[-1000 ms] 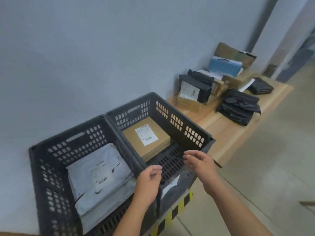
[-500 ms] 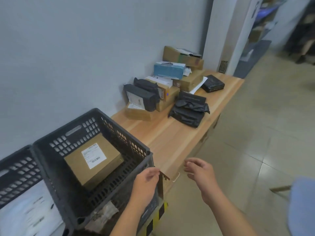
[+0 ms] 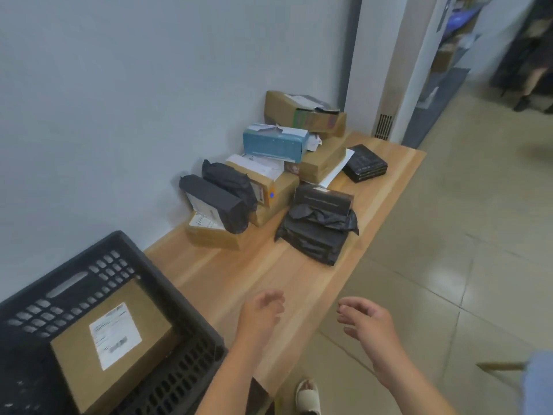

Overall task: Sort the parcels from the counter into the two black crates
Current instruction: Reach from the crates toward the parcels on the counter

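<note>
Head view: the left hand [image 3: 260, 317] hovers over the near end of the tabletop [image 3: 227, 280] and the right hand [image 3: 368, 324] just past its edge, both with fingers loosely curled, grasping nothing. Parcels [image 3: 269, 181] lie heaped at the far end against the wall, the blurred black ones probably plastic-wrapped. One black crate [image 3: 155, 283] at lower left holds a labelled cardboard box [image 3: 113, 342].

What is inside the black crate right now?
One brown cardboard box with a white label lies in the black crate, label up. The floor under it is covered, and the crate's near left part is out of frame.
</note>
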